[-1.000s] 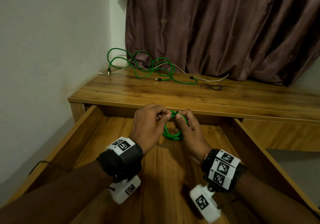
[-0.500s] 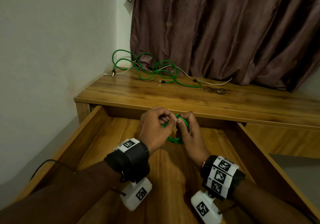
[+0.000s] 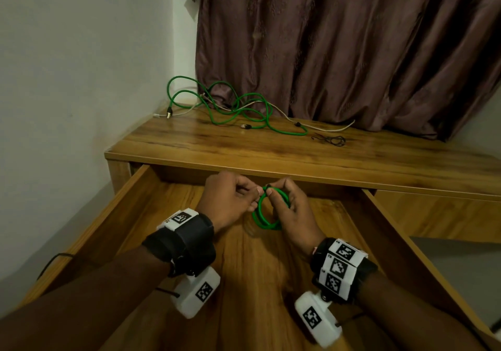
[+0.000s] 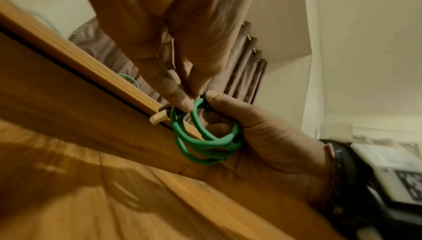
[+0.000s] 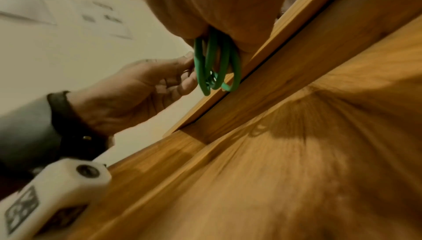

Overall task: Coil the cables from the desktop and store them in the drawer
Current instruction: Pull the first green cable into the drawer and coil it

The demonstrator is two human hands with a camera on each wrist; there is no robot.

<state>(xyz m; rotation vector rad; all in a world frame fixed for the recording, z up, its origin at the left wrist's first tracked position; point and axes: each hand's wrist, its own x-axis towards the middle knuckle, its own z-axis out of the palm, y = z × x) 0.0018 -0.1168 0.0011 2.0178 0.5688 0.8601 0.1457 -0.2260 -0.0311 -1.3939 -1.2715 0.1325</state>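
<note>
Pinching green coil (image 3: 267,209), both hands curled

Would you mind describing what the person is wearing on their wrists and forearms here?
Both forearms are bare, with no sleeves in view. The left wrist band is black with one white square-coded tag on top; a white camera block carrying another coded tag hangs under it, with a thin black cable. The right wrist band carries several white coded tags, with its own white camera block below.
</note>
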